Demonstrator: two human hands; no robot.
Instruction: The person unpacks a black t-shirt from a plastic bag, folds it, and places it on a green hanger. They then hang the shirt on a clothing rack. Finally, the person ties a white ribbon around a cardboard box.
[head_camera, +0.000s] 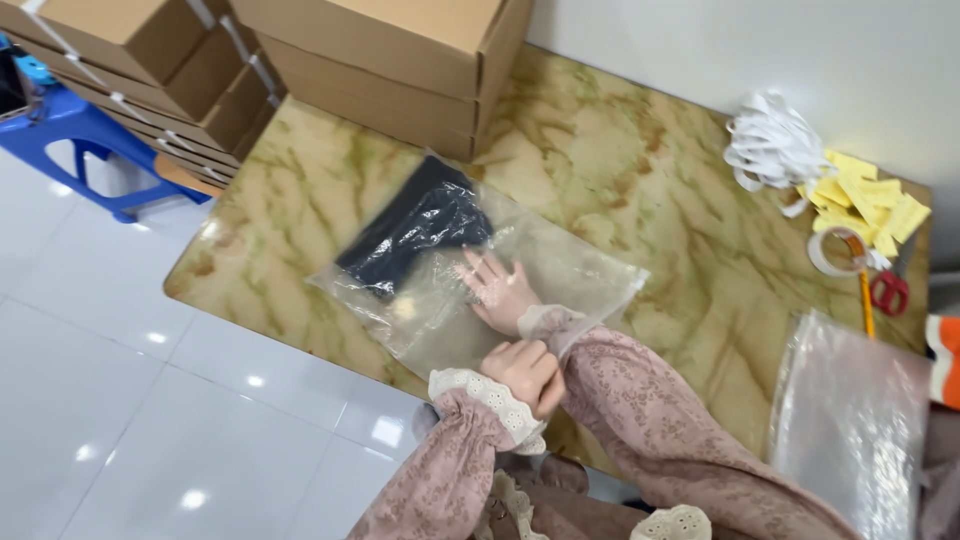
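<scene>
Right hand (497, 290) laid flat, fingers spread, on bag (560, 270) | left hand (525, 372) clenched at near edge | dark cloth (415, 230) beyond fingertips | judged light, limp, slippery; best gripped at edges.

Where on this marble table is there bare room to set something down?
Bare table lies between the cardboard boxes, the clear bag and the white straps. The right end is crowded: yellow slips, tape roll, scissors, stack of plastic bags.
</scene>
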